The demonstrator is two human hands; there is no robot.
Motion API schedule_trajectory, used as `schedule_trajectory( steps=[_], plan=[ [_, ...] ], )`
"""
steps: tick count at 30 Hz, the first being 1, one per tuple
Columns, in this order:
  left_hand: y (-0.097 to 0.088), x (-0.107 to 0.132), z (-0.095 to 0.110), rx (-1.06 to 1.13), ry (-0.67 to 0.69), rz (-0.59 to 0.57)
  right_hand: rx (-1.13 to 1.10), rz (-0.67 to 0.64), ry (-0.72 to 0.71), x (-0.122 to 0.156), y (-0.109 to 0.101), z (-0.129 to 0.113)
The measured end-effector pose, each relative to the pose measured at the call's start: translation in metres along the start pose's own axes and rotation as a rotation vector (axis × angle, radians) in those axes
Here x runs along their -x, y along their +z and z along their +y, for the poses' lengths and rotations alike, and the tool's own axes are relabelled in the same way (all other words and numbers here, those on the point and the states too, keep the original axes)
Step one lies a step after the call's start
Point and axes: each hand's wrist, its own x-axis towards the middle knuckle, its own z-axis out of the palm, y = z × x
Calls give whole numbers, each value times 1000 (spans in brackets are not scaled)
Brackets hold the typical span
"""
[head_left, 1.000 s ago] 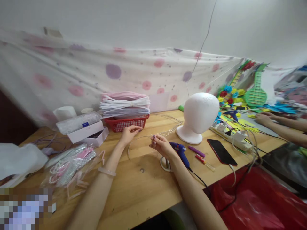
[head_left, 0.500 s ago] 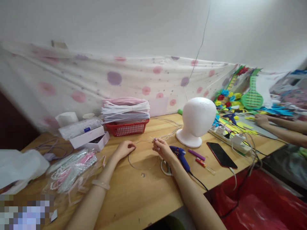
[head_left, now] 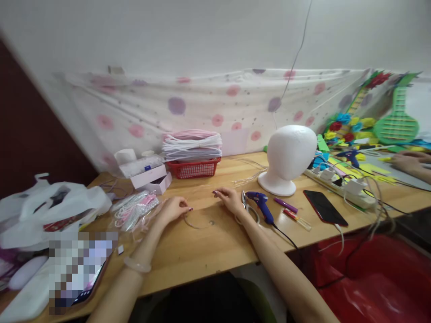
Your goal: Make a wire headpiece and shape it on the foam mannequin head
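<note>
Wire loop (head_left: 199, 225) lies on the surface (head_left: 215, 251), half-shaped we judge, our left hand (head_left: 174, 209) pinching one end in its fingers, the hold of our right hand (head_left: 230, 200) unclear; closing it needs both ends together.

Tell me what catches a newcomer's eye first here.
The white foam mannequin head stands right of centre on the wooden table. A red basket piled with white and pink strips sits behind the left hand, which pinches a thin clear wire loop beside the right hand.

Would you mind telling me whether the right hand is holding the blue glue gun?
No, the blue glue gun lies on the table beside the right hand, not in it.
</note>
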Motion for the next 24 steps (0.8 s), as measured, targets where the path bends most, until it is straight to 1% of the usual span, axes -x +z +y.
schedule_trajectory(
  steps=[3, 6, 10, 14, 18, 21, 24],
  plan=[
    [-1, -3, 0, 87, 44, 28, 161, 13, -3, 8, -1, 2],
    [3, -10, -3, 149, 81, 77, 288, 27, 11, 14, -2, 4],
    [6, -18, -8, 145, 139, 172, 393, 44, 29, 16, -1, 5],
    [3, -19, -11, 95, 189, 258, 424, 44, 37, 14, -2, 6],
    [1, -16, -13, 78, 191, 323, 415, 40, 24, 15, -2, 4],
    [1, -15, -14, 64, 168, 333, 397, 65, 4, 17, -1, -1],
    [3, -16, -13, 52, 147, 314, 370, 147, -21, 21, -2, -17]
  ],
)
